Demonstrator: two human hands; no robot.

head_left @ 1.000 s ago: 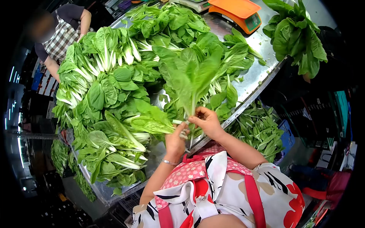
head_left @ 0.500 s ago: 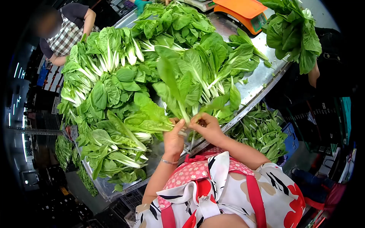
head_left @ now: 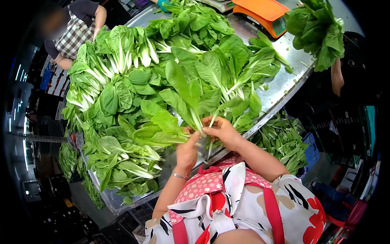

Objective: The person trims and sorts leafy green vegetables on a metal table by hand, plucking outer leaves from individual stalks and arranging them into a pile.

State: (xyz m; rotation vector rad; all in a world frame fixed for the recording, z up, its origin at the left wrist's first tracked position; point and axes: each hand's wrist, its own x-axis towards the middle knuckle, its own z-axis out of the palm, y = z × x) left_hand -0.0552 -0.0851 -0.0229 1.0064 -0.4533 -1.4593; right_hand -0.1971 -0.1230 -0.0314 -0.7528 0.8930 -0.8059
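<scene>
Close to my body, both hands meet at the base of a leafy green (head_left: pixel 187 94) whose leaves point away from me. My left hand (head_left: pixel 188 151) is closed around the stems of a paler bunch of leafy greens (head_left: pixel 160 129), its thumb against the upright stalk. My right hand (head_left: pixel 223 133) pinches at the white stem end, with a thin stalk hanging below the fingers. Just beyond, more loose leafy greens (head_left: pixel 219 73) lie on the metal table (head_left: pixel 289 83). To the left are several white-stemmed greens (head_left: pixel 122 162).
Piled greens (head_left: pixel 118 49) cover the table's far left. An orange scale (head_left: pixel 262 12) stands at the back. A person in a checked apron (head_left: pixel 73 34) is at the far left; another person's hand holds a bunch (head_left: pixel 317 34) at right. More greens (head_left: pixel 280 142) lie below the edge.
My right fingers have shifted slightly and close in on the stem base beside my left thumb. The bunch held by the person at right has moved a little. The view has shifted slightly.
</scene>
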